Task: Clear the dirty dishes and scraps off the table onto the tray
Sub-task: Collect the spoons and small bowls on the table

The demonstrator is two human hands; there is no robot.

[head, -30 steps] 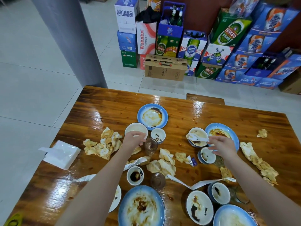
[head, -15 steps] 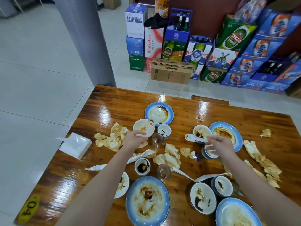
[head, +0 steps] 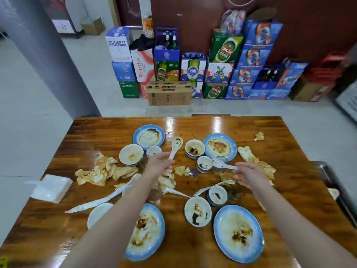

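Four dirty blue-rimmed plates (head: 148, 136) lie about the table (head: 289, 151); left of centre, the left hand (head: 157, 165) has its grip closed on one white spoon (head: 176, 147); the right hand (head: 250, 174) pinches a second spoon (head: 225, 165); a glass (head: 155, 195) under the left forearm is half hidden.

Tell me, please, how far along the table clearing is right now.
Done: nothing that shows; no loaded tray is in view. In hand: the left hand holds a white spoon lifted above the table, and the right hand holds a second spoon by the small bowl. Left: the blue-rimmed plates, rice bowls, crumpled napkins and paper sleeves all lie on the table.
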